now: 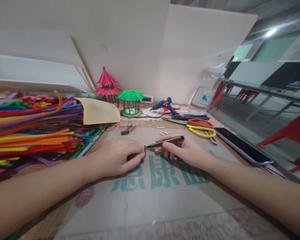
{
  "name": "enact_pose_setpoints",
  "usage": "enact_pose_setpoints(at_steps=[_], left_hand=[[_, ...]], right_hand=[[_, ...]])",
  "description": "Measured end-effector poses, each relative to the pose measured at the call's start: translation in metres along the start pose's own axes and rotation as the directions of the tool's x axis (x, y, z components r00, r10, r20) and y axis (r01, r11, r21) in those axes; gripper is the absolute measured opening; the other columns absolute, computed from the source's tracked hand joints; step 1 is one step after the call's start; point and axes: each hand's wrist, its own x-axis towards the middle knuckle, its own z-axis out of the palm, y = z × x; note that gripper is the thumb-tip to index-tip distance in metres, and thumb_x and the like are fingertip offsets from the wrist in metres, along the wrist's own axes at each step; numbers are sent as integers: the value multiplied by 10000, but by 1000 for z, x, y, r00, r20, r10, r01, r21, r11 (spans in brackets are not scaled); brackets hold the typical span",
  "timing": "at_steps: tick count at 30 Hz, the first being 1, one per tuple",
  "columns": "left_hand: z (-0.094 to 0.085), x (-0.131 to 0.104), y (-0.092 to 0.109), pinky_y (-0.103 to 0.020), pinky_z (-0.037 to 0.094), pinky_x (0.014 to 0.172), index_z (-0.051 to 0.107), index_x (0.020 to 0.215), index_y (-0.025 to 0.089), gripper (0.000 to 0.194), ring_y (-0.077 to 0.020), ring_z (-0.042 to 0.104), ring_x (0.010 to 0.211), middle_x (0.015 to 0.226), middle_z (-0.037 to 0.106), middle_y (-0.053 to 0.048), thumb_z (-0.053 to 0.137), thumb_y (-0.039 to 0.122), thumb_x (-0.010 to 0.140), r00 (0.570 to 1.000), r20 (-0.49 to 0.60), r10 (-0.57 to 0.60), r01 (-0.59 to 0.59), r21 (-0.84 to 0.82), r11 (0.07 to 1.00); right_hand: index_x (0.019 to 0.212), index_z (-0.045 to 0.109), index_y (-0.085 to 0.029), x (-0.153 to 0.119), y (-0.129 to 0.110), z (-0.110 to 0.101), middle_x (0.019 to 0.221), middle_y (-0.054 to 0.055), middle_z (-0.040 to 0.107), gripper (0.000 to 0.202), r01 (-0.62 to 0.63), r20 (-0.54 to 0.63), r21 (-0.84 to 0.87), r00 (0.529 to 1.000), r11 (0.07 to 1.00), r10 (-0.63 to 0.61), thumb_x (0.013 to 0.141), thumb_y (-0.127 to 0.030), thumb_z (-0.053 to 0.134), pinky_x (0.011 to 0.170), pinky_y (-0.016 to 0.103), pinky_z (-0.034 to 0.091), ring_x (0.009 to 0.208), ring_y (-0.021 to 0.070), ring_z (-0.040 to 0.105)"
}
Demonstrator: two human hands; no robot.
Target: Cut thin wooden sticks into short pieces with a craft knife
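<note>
My right hand point(187, 150) grips a dark brown marker point(165, 142), its uncapped tip pointing left. That tip is close to a short brown stick point(144, 149), pinched between the fingertips of my left hand point(122, 156); I cannot tell whether they touch. Both hands rest low over a translucent sheet with green printed characters point(162, 171). Beyond my left hand lies a brown marker cap point(125, 132) beside small brown sticks point(131, 128). A few short pale sticks point(162, 133) lie beyond the marker.
Bundles of coloured pipe cleaners point(35, 116) fill the left. At the back stand a pink pagoda model point(106, 83), a green-roofed pavilion model point(131, 103), a blue glue gun point(163, 105) and a clear bottle point(206, 91). Scissors point(201, 126) and a phone point(242, 146) lie right.
</note>
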Motion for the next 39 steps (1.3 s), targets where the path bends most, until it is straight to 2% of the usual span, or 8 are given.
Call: enact_pose_setpoints(at_steps=[4, 11, 18, 25, 31, 39], left_hand=[[-1, 0, 0, -261, 388, 623, 675, 828, 184, 286, -139, 594, 657, 739, 671, -17, 469, 274, 1006, 1000, 4, -8, 8, 0, 1000], [0, 1, 0, -258, 400, 627, 669, 824, 187, 276, -136, 599, 659, 750, 679, -16, 477, 274, 1002, 1000, -3, -2, 2, -6, 1000], [0, 1, 0, -255, 377, 617, 666, 823, 188, 280, -136, 588, 656, 743, 671, -15, 474, 278, 1006, 1000, 11, -11, 11, -2, 1000], [0, 0, 0, -263, 390, 622, 660, 808, 188, 276, -135, 589, 653, 737, 665, -12, 482, 273, 1000, 1000, 3, -7, 7, 1, 1000], [1, 0, -1, -260, 372, 616, 654, 803, 187, 280, -137, 585, 652, 733, 664, -13, 482, 281, 1004, 1000, 8, -14, 14, -1, 1000], [1, 0, 0, -258, 382, 632, 667, 826, 186, 278, -139, 593, 668, 759, 680, -17, 477, 279, 1007, 1000, 15, -14, 14, -5, 1000]], right_hand=[[1115, 704, -180, -2, -3, 0, 958, 83, 802, 271, 6, 36, -18, 999, 1000, -6, 936, -375, 648, 614, 270, 515, 706, 144, 662], [1204, 692, -185, -2, 0, 1, 991, 89, 800, 370, 18, 13, -18, 1000, 1000, -17, 933, -434, 651, 582, 274, 497, 694, 150, 653], [1146, 709, -185, -2, 0, -1, 987, 86, 803, 316, 10, 52, -7, 999, 1000, -10, 948, -420, 636, 587, 258, 487, 699, 141, 645], [1192, 698, -189, -1, 0, 0, 979, 91, 800, 359, 1, 1, -8, 1000, 1000, -1, 929, -431, 660, 551, 259, 485, 669, 145, 643], [1129, 713, -188, -2, -1, 0, 963, 84, 802, 306, 12, 25, -2, 1000, 1000, -12, 922, -409, 667, 568, 262, 487, 689, 147, 654], [1189, 694, -190, 1, -2, 2, 972, 84, 798, 328, -15, -9, -3, 1000, 1000, 15, 924, -380, 659, 541, 251, 476, 645, 133, 618]])
